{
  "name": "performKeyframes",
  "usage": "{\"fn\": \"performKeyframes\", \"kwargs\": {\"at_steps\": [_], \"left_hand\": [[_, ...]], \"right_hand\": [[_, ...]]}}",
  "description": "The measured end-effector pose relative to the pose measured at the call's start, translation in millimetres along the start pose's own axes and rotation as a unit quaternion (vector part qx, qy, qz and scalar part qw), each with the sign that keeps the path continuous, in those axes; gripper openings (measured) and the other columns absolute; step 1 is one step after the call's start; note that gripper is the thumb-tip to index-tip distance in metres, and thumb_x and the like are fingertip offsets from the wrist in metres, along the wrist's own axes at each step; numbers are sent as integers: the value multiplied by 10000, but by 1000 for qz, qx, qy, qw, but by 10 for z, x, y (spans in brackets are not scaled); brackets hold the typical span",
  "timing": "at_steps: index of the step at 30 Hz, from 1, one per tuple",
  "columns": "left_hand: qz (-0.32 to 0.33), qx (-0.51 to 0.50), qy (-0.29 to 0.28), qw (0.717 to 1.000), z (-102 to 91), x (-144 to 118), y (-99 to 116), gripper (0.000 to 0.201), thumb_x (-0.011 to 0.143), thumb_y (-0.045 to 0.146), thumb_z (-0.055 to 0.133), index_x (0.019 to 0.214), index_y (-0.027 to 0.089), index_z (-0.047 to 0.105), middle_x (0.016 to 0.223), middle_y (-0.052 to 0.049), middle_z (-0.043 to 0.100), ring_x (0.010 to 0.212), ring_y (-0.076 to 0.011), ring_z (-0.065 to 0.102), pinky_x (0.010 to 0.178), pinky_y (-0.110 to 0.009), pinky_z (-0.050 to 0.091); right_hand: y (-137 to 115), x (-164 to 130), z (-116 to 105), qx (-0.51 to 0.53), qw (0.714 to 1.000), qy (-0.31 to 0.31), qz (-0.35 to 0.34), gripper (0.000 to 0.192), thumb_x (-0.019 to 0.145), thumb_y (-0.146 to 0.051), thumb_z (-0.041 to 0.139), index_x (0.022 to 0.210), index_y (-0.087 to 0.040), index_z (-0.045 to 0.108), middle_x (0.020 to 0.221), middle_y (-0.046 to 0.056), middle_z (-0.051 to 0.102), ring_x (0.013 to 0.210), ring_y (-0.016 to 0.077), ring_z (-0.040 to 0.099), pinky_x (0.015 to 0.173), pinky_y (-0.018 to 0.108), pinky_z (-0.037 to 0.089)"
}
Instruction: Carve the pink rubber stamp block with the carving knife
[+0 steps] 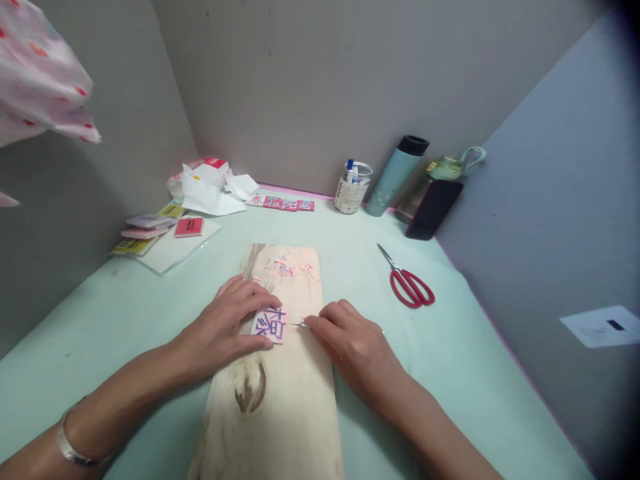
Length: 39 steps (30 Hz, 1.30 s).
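A small pinkish-white carving block with a purple written character lies on a wooden board. My left hand is closed on the block's left side, with the thumb at its lower edge and the fingers at its upper edge. From the right, my right hand pinches a slim carving knife. Its thin metal tip points left, close to the block's right edge; I cannot tell whether they touch. Most of the knife's handle is hidden in the hand. Pink shavings are scattered at the board's far end.
Red-handled scissors lie to the right. Behind stand a jar of pens, a blue tumbler, a green bottle and a leaning phone. Finished-looking character pieces, tissues and stacked blocks sit at the back left.
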<state>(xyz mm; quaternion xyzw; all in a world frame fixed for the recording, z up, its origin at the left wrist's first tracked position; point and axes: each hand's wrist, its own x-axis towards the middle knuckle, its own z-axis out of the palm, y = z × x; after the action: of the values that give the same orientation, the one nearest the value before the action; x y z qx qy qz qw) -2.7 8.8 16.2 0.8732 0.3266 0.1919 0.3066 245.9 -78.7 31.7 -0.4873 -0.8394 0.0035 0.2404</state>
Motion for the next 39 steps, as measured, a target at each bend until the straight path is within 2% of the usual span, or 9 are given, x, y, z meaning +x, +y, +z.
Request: {"fn": "performKeyframes", "kwargs": {"at_steps": [14,19,26,32,39], "left_hand": [[0,-3,-3,1000,-11,8,8,368,861,290,729,1218,276,643,1176,-49,631,1156,-292,500,1085,-495,346],[4,-3,11,1000,6,2,5,360,864,305,723,1215,282,647,1167,-39,631,1148,-289,508,1085,-482,346],[-2,-1,-1,1000,-12,10,20,363,857,288,733,1210,275,648,1168,-37,636,1153,-288,514,1092,-479,335],[0,-1,0,1000,-10,8,20,363,859,272,730,1212,269,645,1172,-38,633,1155,-284,509,1090,-476,333],[-11,-1,-12,1000,-20,12,29,376,845,260,742,1209,263,648,1166,-32,627,1157,-287,505,1081,-462,347]], "right_hand": [[-18,18,19,-2,1000,-20,10,293,909,49,549,1020,-172,706,821,38,629,771,183,544,602,273,422],[-28,22,3,-2,999,-33,14,275,903,47,570,1004,-168,709,824,37,626,773,184,541,590,274,402],[-29,35,-20,-4,999,-45,10,231,918,25,608,1004,-164,710,820,34,627,775,182,541,594,276,400],[10,33,6,9,999,-38,-4,221,927,16,605,1020,-151,716,834,44,634,777,190,530,597,283,401],[27,2,47,24,1000,2,-3,252,953,21,532,1025,-135,717,815,59,621,750,192,504,598,285,404]]}}
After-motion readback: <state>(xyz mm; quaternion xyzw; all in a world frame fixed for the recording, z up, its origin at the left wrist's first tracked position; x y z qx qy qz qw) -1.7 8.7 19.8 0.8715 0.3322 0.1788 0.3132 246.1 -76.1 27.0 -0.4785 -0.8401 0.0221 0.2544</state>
